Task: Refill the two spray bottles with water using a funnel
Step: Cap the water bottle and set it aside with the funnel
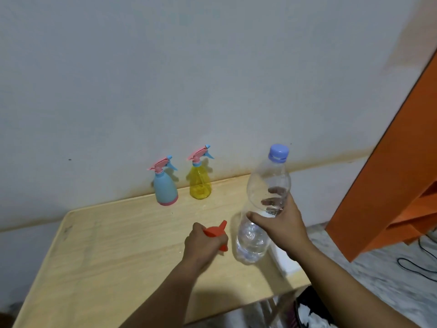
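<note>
Two bare forearms reach in from the bottom edge over a pale wooden tabletop (99, 256). The landmark here is the clear water bottle (262, 209), which stands upright near the tabletop's right edge, its lilac cap (278, 151) screwed on and water filling only its lower part.

The right hand (281, 223) wraps around the middle of the water bottle, thumb across the near side and fingers seen through the plastic on the far side: a closed grip on the bottle.

Just left of the water bottle, the left hand (203, 242) is curled over an orange funnel (217, 234) and holds it low over the tabletop; one edge of the funnel sticks out toward the bottle and another part pokes out below the fist (most of it is hidden inside the hand).

Well to the left of the water bottle and farther back, against the pale wall (165, 79), stand the two spray bottles, both upright with pink and blue trigger heads on. The yellow spray bottle (200, 183) is the nearer to the water bottle; the blue spray bottle (165, 190) stands just beyond it, apart from it.

To the right of the water bottle, past the tabletop's edge, rises an orange panel (390, 174).
</note>
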